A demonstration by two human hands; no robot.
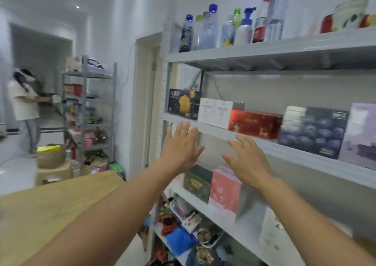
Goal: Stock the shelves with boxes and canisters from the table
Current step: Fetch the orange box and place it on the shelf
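Far to the left of the middle shelf [295, 153], another person [23, 100] stands working at a second rack [87, 113]. Nearer, below and left of that shelf, lies the wooden table [50, 204]; the part I can see carries no box or canister.

The left hand [181, 145] is raised before the shelf's front edge near its left end, fingers straight and spread, holding nothing. Just right of it, the right hand [247, 159] is also flat, released and empty.

Along the shelf runs a close row: a black box [184, 103], a white box [215, 112], a red box [254, 124], a blueberry box [313, 131] and a lilac box [360, 135]. Under the shelf sit a green box [197, 181] and a pink box [224, 190]; above it stands a line of bottles [209, 27].

With both hands free at the shelf, I take this as a pause between placings. The next move calls for turning to the table for another box or canister. The shelf's front looks nearly full, so the crowded row is the obstacle, and the tier under it may offer more room.
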